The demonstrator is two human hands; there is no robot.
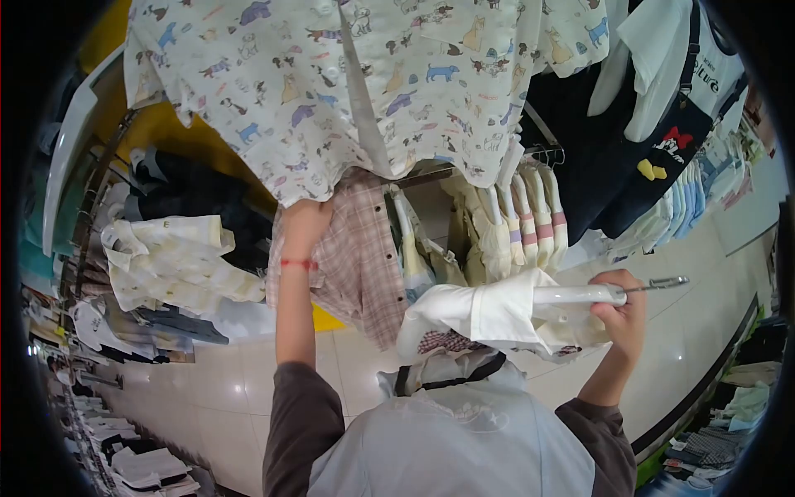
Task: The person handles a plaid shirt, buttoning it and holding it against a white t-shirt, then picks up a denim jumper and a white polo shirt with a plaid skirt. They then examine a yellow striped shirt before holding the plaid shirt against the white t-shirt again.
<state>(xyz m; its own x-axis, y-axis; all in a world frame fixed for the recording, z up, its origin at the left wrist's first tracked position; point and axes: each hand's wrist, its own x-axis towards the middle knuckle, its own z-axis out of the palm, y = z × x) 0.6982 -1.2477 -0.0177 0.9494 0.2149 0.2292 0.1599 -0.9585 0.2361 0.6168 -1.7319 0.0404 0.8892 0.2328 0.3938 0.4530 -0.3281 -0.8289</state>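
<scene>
My right hand (623, 311) is closed around a white hanger (580, 295) near its metal hook. A white garment (501, 311) hangs from that hanger in front of my chest. Further left, my left hand (308, 217) reaches up to the pink plaid shirt (352, 257) on the rack, just under the hem of the animal-print shirt (331, 91). Its fingers are hidden behind the hem and the cloth, so what they hold cannot be made out.
Cream garments (505, 228) on hangers fill the rack right of the plaid shirt. Dark overalls (629, 157) hang at upper right, a yellow-patterned shirt (170, 257) at left. More clothes line both sides above the tiled floor (224, 385).
</scene>
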